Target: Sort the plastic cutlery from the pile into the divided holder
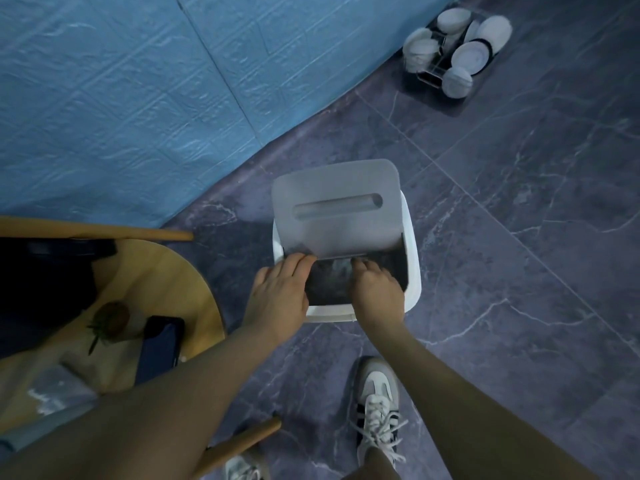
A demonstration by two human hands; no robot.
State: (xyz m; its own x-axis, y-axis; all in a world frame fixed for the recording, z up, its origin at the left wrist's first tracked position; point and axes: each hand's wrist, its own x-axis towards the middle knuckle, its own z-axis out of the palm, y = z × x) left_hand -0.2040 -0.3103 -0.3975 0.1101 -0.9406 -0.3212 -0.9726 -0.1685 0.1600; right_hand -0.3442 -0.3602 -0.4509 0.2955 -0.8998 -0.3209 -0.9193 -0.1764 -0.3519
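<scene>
No plastic cutlery and no divided holder appear in the head view. A white bin [414, 271] stands on the floor, its grey lid [336, 209] tipped up and back, with a black liner [329, 285] inside. My left hand [280, 296] lies over the bin's left rim, fingertips touching the liner. My right hand [377, 292] reaches over the front rim, its fingers curled down into the liner; they are blurred.
A round wooden table [166, 271] at the left carries a dark phone [161, 344] and a small plant [112, 318]. A rack of white dishes [457, 50] sits on the floor at the far right. Blue wall [121, 98] behind. My white shoe [375, 403] is below the bin.
</scene>
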